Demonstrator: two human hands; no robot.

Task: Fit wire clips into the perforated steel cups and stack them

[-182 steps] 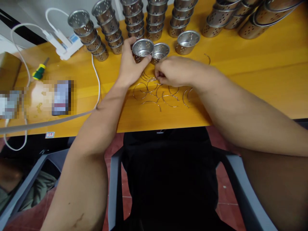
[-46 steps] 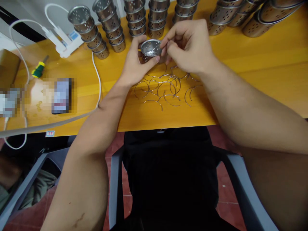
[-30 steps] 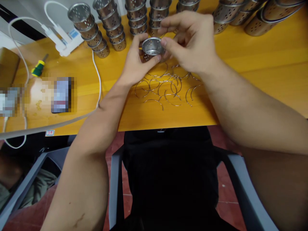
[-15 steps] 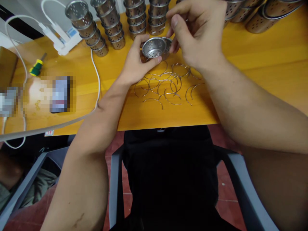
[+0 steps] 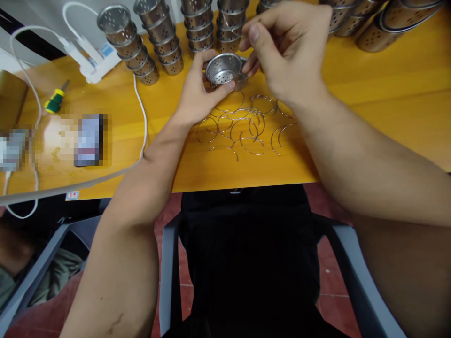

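Note:
In the head view, my left hand is closed around a small perforated metal cup, its thumb along the near side and its fingers behind. The cup's open top faces up and toward me. My right hand is just right of the cup, thumb and forefinger pinched together above its rim. Whatever is in that pinch is too thin or hidden to make out. The lower fingers of this hand curl close to the cup's right side. Below both hands, several curved metal wires lie in a loose heap.
Stacks of perforated cups line the back of the yellow table, with larger cups at the back right. At left are a power strip, a screwdriver, a phone and a white cable.
The cup has shifted slightly left and turned a little within my left hand. My right hand has moved slightly left with its pinch kept.

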